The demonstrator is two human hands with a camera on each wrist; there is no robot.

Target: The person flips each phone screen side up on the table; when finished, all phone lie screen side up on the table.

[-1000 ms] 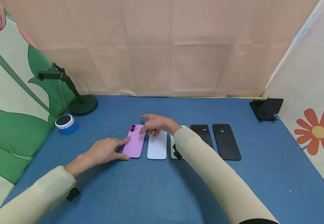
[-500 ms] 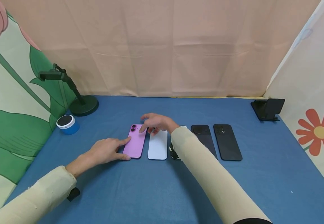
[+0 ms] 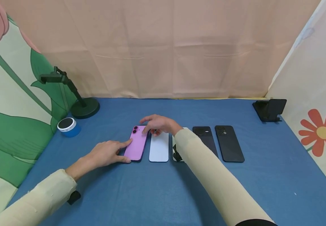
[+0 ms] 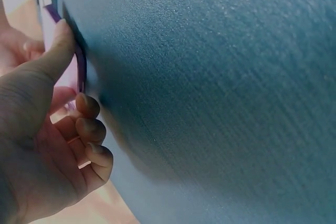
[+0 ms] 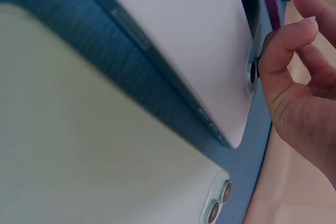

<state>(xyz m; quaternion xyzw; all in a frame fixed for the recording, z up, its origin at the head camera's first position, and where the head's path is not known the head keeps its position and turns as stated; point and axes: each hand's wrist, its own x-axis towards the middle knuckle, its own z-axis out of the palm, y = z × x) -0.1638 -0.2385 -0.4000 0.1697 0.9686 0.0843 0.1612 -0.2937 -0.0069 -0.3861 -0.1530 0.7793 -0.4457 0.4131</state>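
Note:
A purple phone (image 3: pixel 137 147) lies back up at the left end of a row of phones, with two camera lenses near its top left corner. My left hand (image 3: pixel 106 153) grips it by the left side and lower corner; in the left wrist view the thumb rests along its edge and the other fingers curl. At its upper right my right hand (image 3: pixel 161 124) holds the edge, thumb bent against the side and index finger reaching past the top. A white phone (image 3: pixel 158 150) is right under this hand. The right forearm partly covers a pale green phone (image 5: pixel 94 145).
Two black phones, one (image 3: pixel 204 138) partly behind the right sleeve and another (image 3: pixel 229 144) farther right, continue the row on the blue cloth. A dark green stand (image 3: pixel 84 108) and a blue-and-white jar (image 3: pixel 69 127) are at the left. A black phone stand (image 3: pixel 269 110) sits back right.
The right index finger has shifted slightly left over the purple phone's top. More of the phone's dark lower and right edge shows now. Both hands otherwise stay in place.

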